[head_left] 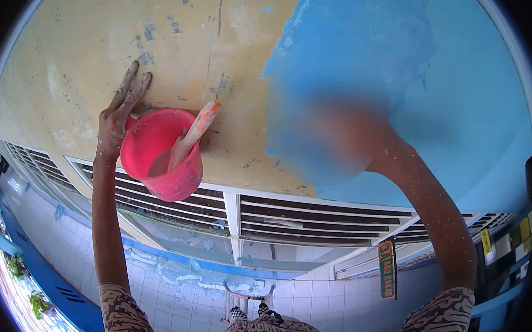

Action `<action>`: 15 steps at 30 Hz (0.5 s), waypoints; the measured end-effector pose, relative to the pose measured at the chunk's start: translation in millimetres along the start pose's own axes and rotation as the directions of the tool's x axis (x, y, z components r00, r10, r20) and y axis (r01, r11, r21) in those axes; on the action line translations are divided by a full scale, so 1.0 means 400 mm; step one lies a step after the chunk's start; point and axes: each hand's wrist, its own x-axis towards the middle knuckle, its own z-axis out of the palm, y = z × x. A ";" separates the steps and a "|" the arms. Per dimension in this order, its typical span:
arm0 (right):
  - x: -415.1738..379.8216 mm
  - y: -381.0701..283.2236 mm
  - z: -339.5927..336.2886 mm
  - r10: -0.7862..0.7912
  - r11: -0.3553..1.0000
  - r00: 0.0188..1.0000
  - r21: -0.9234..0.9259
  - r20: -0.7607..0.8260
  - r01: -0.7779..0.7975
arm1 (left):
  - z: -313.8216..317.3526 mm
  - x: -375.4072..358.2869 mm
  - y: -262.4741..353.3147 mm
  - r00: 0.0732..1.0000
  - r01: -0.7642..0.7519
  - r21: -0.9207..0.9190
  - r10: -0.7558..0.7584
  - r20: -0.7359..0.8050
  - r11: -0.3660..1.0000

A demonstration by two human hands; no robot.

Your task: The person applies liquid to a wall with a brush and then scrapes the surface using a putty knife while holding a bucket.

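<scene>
My left hand is against the tan part of the wall, two fingers stretched out over it and the others around the side of a pink plastic tub. The tub tilts toward me. A pale handle with orange paint marks sticks out of it; the kind of tool is not clear. Over the blue-painted part of the wall, close to the ragged edge between blue and tan, my right hand is a heavy blur. Its fingers, and anything in them, cannot be made out.
White louvred vents run below the painted wall. A hanging sign is at lower right. Far below lies a white tiled floor with blue paint marks; my checkered shoes are above it by a metal frame. A blue railing wall is at left.
</scene>
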 end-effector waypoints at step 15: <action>-0.063 0.005 0.062 -0.004 0.998 0.981 -0.054 0.195 0.015 | 0.002 0.003 0.000 0.997 0.072 -0.008 -0.072 0.032 0.997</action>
